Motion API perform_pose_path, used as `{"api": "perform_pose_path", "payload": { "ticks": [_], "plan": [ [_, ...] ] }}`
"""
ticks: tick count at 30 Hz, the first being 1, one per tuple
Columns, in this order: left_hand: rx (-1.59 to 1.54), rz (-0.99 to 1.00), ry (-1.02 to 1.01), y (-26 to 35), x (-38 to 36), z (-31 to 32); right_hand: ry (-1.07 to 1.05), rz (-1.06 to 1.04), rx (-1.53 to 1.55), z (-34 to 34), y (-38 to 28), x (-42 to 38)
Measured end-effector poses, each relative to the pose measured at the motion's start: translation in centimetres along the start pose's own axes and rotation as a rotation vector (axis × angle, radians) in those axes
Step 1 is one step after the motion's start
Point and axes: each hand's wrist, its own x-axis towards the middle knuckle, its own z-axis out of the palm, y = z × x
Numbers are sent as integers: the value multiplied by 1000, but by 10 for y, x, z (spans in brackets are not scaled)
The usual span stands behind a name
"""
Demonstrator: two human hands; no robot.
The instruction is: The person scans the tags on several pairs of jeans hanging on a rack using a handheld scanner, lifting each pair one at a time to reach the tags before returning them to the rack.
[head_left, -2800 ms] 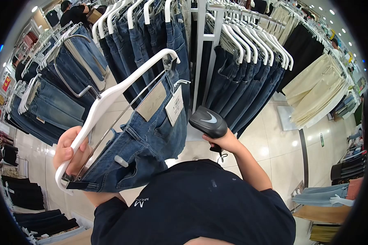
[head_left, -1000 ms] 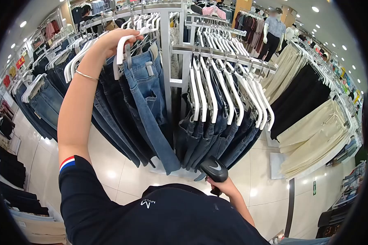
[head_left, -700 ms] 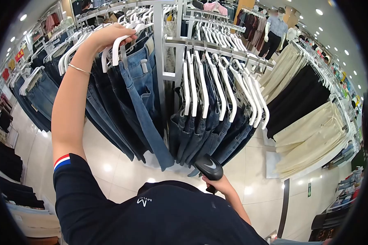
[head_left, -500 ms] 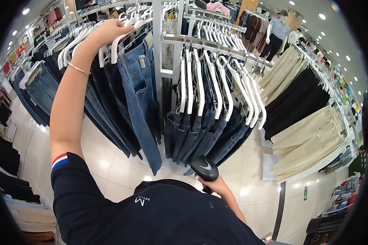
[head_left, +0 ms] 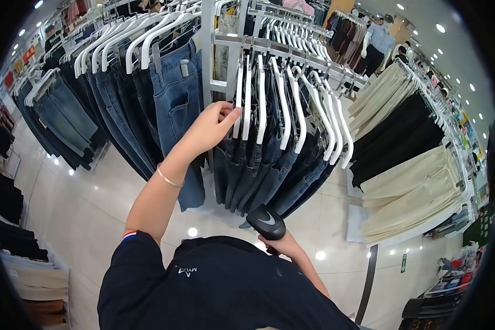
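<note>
The person's left hand is just right of the metal post, at the lower end of the nearest white hanger in the row there. Its grip is partly curled, with thumb and fingertips close together at the hanger's edge; whether they have closed on it or only touch it, I cannot tell. A thin bracelet circles that wrist.

The right hand, lower and further right of the post, has its grip wrapped round the handle of a black scanner. The scanner's rounded head bears a pale curved mark and sits in front of the hanging trouser legs.

Dark blue jeans hang right of the post below the white hangers, close together, their legs falling in narrow folds. Just left of the post hangs a lighter blue pair, a back pocket facing out and a small pale tag near the waist. Well to the right of the post hang black trousers and cream trousers.
</note>
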Motion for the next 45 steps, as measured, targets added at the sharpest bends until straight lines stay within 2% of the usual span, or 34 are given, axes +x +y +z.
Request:
{"api": "perform_pose_path", "payload": {
  "ticks": [2,5,6,9,10,13,21,22,25,29,33,38,41,45],
  "plan": [
    [-39,1,2,-17,21,9,6,3,-14,1,3,0],
    [-25,-82,43,-7,40,10,7,-8,-17,2,11,0],
    [-150,-118,-33,-14,49,11,-2,7,-27,2,12,-1],
    [-38,-230,-134,-12,65,9,6,8,-23,4,13,-3],
    [-47,-191,-107,-16,68,12,18,0,-15,5,13,-3],
    [-98,-244,-68,-15,69,17,34,13,-29,7,15,-3],
    [-336,-292,-286,-14,81,10,22,34,-7,11,21,1],
    [-320,-298,-282,-11,83,7,21,34,-19,10,22,3],
    [-566,-308,-172,-14,91,13,23,27,-14,12,20,4],
    [-736,-322,-157,-33,116,19,-24,54,-19,8,13,1],
    [-861,-473,-182,-44,127,26,-12,38,42,6,13,0],
    [-927,-505,-228,-45,132,23,-54,126,10,7,11,18],
    [-936,-506,-313,-47,141,25,7,26,-51,11,4,31],
    [-1036,-519,-364,-53,153,39,8,65,-11,9,-19,45]
  ]
}}
